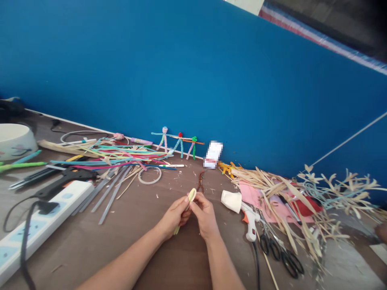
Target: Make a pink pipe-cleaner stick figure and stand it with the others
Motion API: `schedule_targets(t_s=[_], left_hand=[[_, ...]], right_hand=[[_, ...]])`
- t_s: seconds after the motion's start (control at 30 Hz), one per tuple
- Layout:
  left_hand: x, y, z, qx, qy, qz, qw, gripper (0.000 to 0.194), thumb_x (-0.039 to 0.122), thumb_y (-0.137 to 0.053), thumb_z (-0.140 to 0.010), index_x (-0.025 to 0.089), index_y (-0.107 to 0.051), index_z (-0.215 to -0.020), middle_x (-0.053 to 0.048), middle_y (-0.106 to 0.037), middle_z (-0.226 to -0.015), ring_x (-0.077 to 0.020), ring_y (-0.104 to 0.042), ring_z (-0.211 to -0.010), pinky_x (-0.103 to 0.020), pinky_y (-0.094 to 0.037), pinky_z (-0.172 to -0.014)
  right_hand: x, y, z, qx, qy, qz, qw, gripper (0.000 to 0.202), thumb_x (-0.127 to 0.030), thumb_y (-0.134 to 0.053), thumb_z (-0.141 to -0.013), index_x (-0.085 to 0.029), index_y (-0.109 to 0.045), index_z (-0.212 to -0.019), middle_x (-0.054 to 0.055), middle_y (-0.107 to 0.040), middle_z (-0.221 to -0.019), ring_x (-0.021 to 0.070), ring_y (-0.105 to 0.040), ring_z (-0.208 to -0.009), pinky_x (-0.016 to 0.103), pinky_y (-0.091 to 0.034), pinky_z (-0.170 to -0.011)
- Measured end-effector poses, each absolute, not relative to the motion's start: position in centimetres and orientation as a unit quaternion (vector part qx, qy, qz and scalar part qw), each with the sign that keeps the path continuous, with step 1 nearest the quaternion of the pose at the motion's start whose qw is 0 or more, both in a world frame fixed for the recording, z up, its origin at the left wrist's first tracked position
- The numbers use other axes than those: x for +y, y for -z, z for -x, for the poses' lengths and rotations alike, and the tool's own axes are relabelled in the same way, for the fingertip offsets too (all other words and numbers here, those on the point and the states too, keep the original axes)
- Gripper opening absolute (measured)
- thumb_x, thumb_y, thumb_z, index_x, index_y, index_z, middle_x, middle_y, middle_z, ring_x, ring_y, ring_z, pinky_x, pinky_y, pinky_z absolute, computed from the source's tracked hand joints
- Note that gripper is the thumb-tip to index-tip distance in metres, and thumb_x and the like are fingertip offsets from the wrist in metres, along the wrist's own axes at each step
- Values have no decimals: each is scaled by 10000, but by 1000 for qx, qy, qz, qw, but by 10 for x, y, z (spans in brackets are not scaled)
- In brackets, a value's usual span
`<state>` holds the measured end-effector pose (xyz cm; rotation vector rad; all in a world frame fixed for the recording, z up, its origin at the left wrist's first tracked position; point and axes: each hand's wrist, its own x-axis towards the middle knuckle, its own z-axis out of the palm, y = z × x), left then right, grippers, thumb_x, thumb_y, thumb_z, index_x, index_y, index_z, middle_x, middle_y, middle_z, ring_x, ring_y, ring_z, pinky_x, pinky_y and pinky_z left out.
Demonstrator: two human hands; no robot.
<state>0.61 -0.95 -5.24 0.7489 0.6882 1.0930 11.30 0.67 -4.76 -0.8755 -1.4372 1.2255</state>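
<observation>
In the head view, a pale yellow-green strip [192,194], bent into a narrow loop at its top, is pinched between both hands above the brown table [187,262]. My left hand [174,214] is closed around its lower part, and a short end pokes out below the fingers. From the other side, my right hand [206,215] has its thumb and fingers closed on the strip beside the loop. Fingers hide the middle of the strip. Just beyond the hands lies a dark reddish-brown beaded strand [200,182].
At left are a power strip [62,209], a black glue gun [65,180], clear glue sticks [109,201] and pipe cleaners [121,154]. Three pipe-cleaner figures [180,145] lean on the blue wall [181,72]. At right lie a white glue gun [250,229], scissors [292,262] and dried husks [281,191].
</observation>
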Motion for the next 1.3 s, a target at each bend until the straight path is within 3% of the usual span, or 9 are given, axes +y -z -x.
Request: schedule_targets(t_s=[0.27,0.47,0.57,0.67,0.77,0.87,1.0,1.1,1.3], left_hand=[[-7,58,-1,278,-456,-316,784,266,395,-415,-729,183,-335,-590,100,-214,-406,-25,-92,-346,-149,-59,-330],[-9,58,-3,276,-459,-350,769,213,355,-399,-737,176,-369,-626,95,-233,-424,-29,-109,-348,-150,-63,-330],[-9,56,-6,291,-487,-372,735,188,363,-411,-750,183,-397,-699,92,-278,-445,-36,-160,-343,-149,-110,-322],[-8,56,-6,343,-521,-437,647,201,365,-436,-754,169,-456,-715,72,-361,-480,-47,-290,-365,-163,-245,-352],[-7,55,-3,397,-537,-527,526,219,337,-460,-751,142,-550,-707,23,-477,-545,-80,-430,-476,-200,-358,-478],[-9,49,0,405,-551,-581,443,190,284,-493,-734,149,-621,-696,-19,-563,-632,-124,-497,-605,-233,-392,-602],[-12,41,-1,398,-573,-536,476,159,215,-562,-678,177,-660,-798,-52,-634,-762,-173,-559,-722,-258,-409,-699],[-14,39,-1,390,-590,-480,520,177,158,-624,-601,186,-675,-768,-53,-656,-769,-194,-575,-731,-264,-414,-714],[-16,38,3,412,-591,-525,453,143,130,-625,-592,208,-684,-696,-41,-657,-690,-174,-562,-654,-244,-412,-652]], right_hand=[[4,46,-111,-579,-540,339,507,29,-176,-566,-674,-179,-588,-693,2,-498,-769,126,-469,-716,243,-380,-683],[6,50,-111,-553,-551,341,524,31,-185,-581,-667,-178,-552,-674,-19,-474,-731,105,-444,-664,228,-366,-660],[8,51,-112,-557,-535,351,529,30,-181,-569,-681,-175,-545,-699,-17,-475,-736,108,-439,-707,225,-353,-693],[8,48,-114,-566,-506,370,536,37,-193,-547,-699,-170,-527,-679,-20,-453,-727,103,-426,-688,215,-351,-670],[7,45,-114,-570,-483,388,539,75,-217,-537,-703,-167,-512,-654,-16,-434,-728,100,-409,-652,203,-357,-610],[5,42,-114,-566,-486,389,542,85,-232,-534,-701,-168,-506,-652,-9,-425,-731,103,-405,-646,200,-365,-577],[4,39,-115,-568,-480,381,549,65,-206,-536,-688,-171,-503,-644,-9,-431,-723,108,-413,-659,211,-366,-605],[4,38,-117,-578,-464,385,550,65,-186,-549,-672,-171,-495,-639,-8,-437,-725,112,-416,-672,216,-356,-631],[2,37,-118,-578,-478,363,552,78,-182,-562,-675,-177,-493,-638,-9,-427,-730,109,-416,-682,215,-348,-634]])
